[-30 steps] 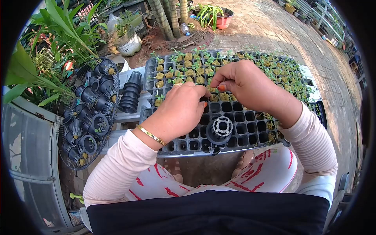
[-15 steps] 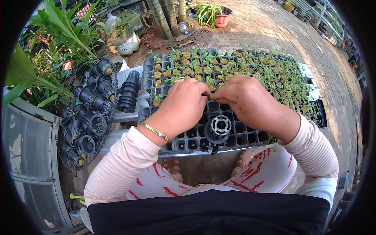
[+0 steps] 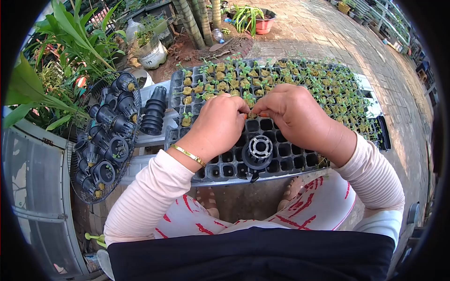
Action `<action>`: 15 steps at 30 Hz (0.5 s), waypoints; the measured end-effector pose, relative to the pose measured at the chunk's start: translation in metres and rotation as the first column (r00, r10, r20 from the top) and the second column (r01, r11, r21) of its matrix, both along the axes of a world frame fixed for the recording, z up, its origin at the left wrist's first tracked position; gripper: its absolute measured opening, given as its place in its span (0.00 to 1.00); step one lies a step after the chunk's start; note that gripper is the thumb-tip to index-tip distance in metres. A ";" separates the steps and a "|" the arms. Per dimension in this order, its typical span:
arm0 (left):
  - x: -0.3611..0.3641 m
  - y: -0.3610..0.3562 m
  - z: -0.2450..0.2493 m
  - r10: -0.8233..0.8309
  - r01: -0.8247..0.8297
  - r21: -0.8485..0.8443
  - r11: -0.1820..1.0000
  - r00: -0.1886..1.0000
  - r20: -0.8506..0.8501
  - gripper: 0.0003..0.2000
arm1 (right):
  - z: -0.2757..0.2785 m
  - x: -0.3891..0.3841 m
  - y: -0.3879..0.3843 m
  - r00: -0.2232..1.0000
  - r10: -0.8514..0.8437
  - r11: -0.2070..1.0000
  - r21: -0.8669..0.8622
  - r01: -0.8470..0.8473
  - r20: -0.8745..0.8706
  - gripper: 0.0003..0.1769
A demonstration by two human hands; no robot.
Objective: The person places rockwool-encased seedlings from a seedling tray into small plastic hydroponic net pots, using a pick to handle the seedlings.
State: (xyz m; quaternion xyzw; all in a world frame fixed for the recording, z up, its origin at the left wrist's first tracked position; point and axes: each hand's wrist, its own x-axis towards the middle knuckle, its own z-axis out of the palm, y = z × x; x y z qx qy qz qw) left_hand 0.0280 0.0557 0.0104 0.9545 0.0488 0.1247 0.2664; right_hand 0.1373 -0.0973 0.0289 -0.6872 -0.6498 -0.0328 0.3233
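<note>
Both my hands meet over the middle of a black cell tray point(image 3: 225, 172) filled with small seedlings in brownish plugs. My left hand point(image 3: 219, 122) has its fingers pinched at a plug near the tray's centre. Facing it, my right hand point(image 3: 300, 117) is closed too, thumb and forefinger at the same spot. What lies between the fingertips is too small and hidden to name. Just below them, an upside-down black net pot point(image 3: 259, 152) rests on the tray's front cells.
A wire basket point(image 3: 105, 192) of black net pots, several with plugs, stands at the left. Between it and the tray lies a stack of black net pots point(image 3: 153, 111). Leafy plants point(image 3: 70, 37) rise at the upper left; a red pot point(image 3: 265, 23) sits beyond the tray.
Both hands have shifted very slightly, their fingertips staying close together over the tray. The view has moved a little; the pots and basket look unmoved.
</note>
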 end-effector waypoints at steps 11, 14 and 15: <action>0.003 0.002 0.000 0.001 -0.001 -0.015 1.000 1.000 -0.009 0.05 | -0.016 0.000 0.004 0.999 0.034 0.999 0.015 -0.034 -0.002 0.09; 0.004 0.002 0.000 0.007 -0.008 -0.059 0.998 1.000 -0.020 0.06 | -0.017 -0.001 0.001 1.000 0.013 0.999 0.040 -0.012 -0.016 0.09; 0.004 0.003 0.001 0.011 -0.014 -0.080 0.997 0.999 -0.032 0.06 | -0.016 -0.002 0.001 1.000 0.008 0.998 0.059 -0.007 -0.016 0.09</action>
